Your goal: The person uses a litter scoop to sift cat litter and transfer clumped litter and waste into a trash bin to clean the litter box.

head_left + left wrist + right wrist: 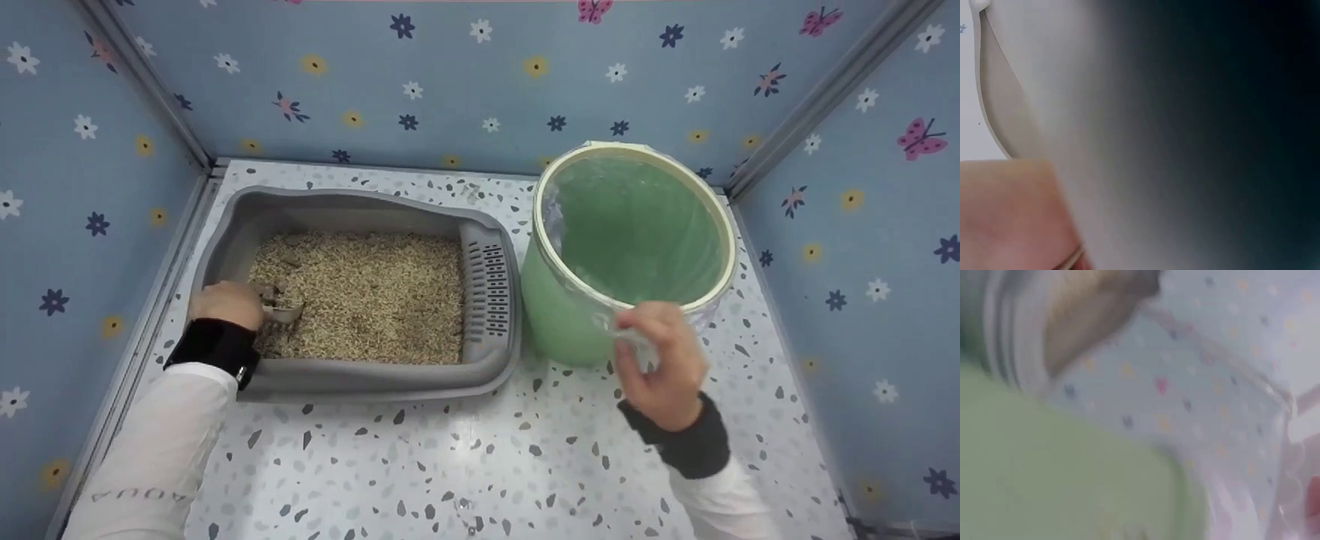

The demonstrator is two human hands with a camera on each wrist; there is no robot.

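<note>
At the left end of a grey litter box [375, 373], my left hand [226, 302] grips a small scoop [285, 313]. The scoop lies among darker clumps in the tan pellet litter [375, 292]. In the left wrist view the left hand [1010, 211] shows beside a blurred grey surface that hides most of the scene. My right hand [667, 367] is at the near rim of a green bin [559, 326], thumb and forefinger pinching the clear plastic bag [602, 321] that lines it. The right wrist view catches the blurred bin side [1072, 472] and a fingertip beside the plastic.
The box stands left of the bin, its slotted ledge [491, 289] facing the bin. Blue flower-print walls [465, 82] enclose the back and both sides. A white speckled surface [420, 465] lies under everything. The bin's cream rim [731, 247] rises above the box.
</note>
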